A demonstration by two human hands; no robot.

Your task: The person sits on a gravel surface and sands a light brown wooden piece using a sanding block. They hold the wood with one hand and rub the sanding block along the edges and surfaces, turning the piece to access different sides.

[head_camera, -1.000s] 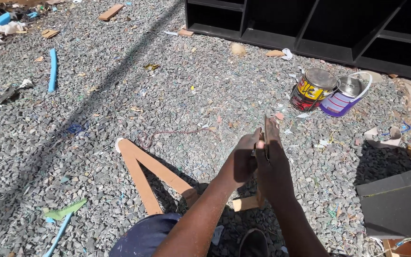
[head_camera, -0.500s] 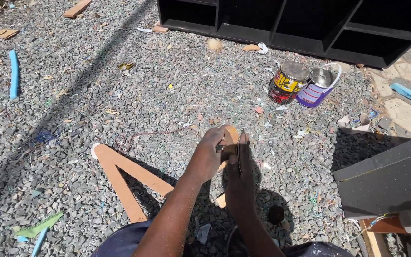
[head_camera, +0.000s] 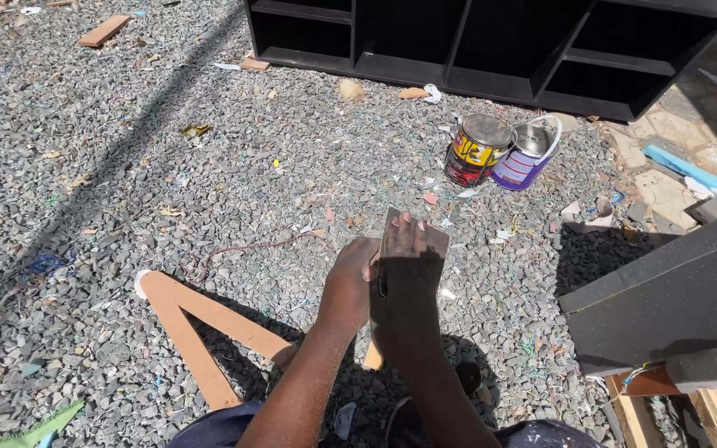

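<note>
Both my hands are raised together over the gravel, in the centre of the head view. My left hand (head_camera: 348,284) and my right hand (head_camera: 406,282) grip a small brown sheet, probably sandpaper (head_camera: 435,241), folded or held upright between them. My right fingertips curl over its top edge. Below my arms a V-shaped piece of light brown board (head_camera: 197,311) lies flat on the stones, its point near my knee. Which hand bears most of the sheet is hard to tell.
Two paint tins, one yellow and red (head_camera: 476,148), one purple and white (head_camera: 527,156), stand on the gravel ahead. A black open shelving unit (head_camera: 491,41) lies behind them. A dark grey panel (head_camera: 665,299) juts in at the right. Wood offcuts and blue strips litter the ground.
The view has shifted, so the tins and shelf sit differently in frame. My hands stay together on the brown sheet, with the right fingers now over its top edge.
</note>
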